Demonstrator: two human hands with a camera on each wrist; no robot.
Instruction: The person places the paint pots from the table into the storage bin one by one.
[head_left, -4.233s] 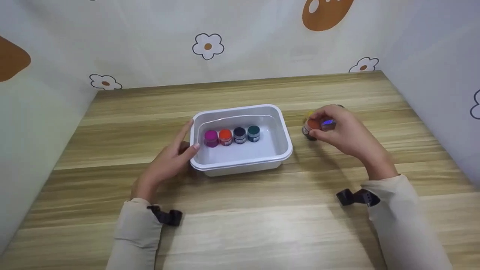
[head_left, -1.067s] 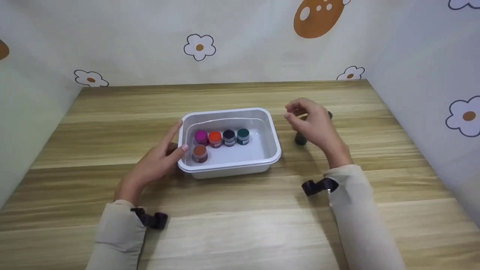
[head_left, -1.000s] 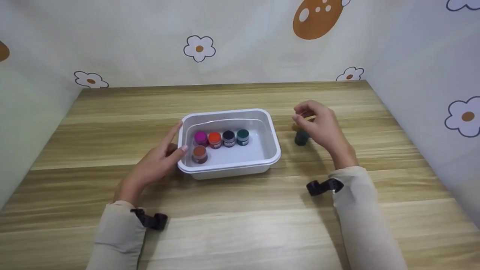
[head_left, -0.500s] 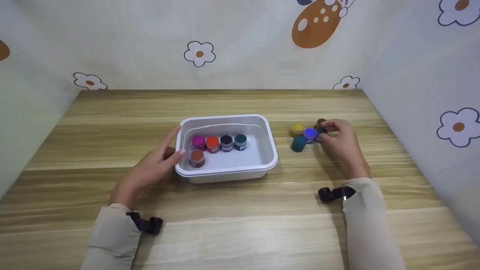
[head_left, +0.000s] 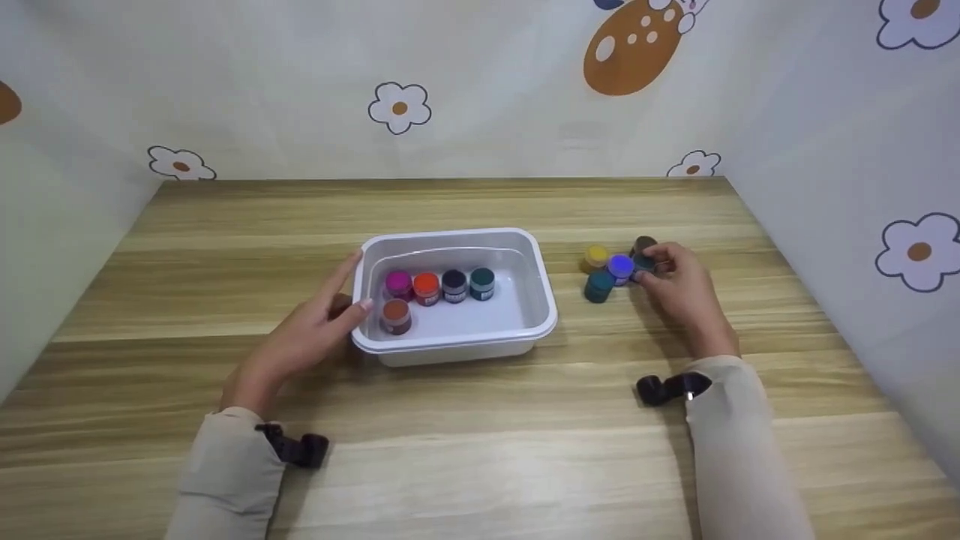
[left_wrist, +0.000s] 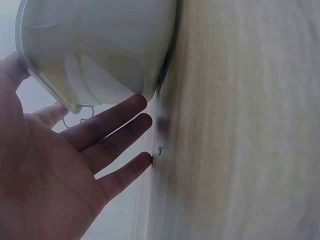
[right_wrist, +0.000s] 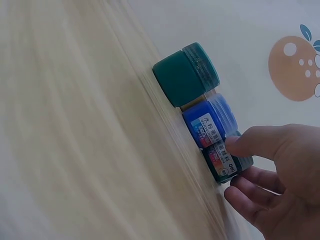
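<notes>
My right hand (head_left: pixel 686 296) pinches a small dark green paint jar (right_wrist: pixel 219 162) with a clear lid, its thumb on the near side and fingertips on the far side. Touching that jar is a blue paint jar (head_left: pixel 619 270); a teal paint jar (head_left: pixel 598 286), a yellow one (head_left: pixel 595 258) and a brown one (head_left: pixel 643 245) stand around them. My left hand (head_left: pixel 296 341) rests against the left end of a white plastic tub (head_left: pixel 457 346), thumb over the rim. In the left wrist view its other fingers are spread and nearly straight along the tub's outside.
Inside the tub, a row of magenta (head_left: pixel 399 286), orange (head_left: pixel 426 289), black (head_left: pixel 454 286) and green (head_left: pixel 482 284) jars stands behind a reddish-brown jar (head_left: pixel 396 316). The wooden table (head_left: pixel 480 450) meets a patterned cloth wall (head_left: pixel 300 90) behind.
A reddish-brown jar went from my right hand into the tub's front left. My right hand then moved back right to the loose jars and took hold of the dark green one. Left hand stayed.
</notes>
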